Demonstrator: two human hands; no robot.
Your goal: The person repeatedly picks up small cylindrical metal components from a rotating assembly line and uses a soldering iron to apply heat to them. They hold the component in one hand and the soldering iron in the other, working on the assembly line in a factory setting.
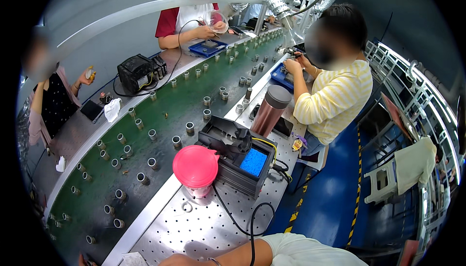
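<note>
Own hands (177,260) mostly cropped; grip unreadable

One bare forearm (242,255), pale sleeve, enters along the lower edge. Its hand is cut off: can't tell wide, narrow or holding. Other: only a possible fingertip in the lower-left corner, can't tell. Nearest thing: flat whitish scrap (133,259), bottom edge of the perforated metal surface (158,232), left of the visible hand.

In the way: black cable (252,239) loops across the surface and passes over the forearm. Farther up, a clear tub with round pink lid (195,165) overlaps a black open-lidded box with blue filling (238,181); rose-brown metal tumbler (268,115) behind. Small pale ring (186,206) near the tub. Left: green conveyor belt (179,103), many upright hollow metal cylinders (144,180).
</note>
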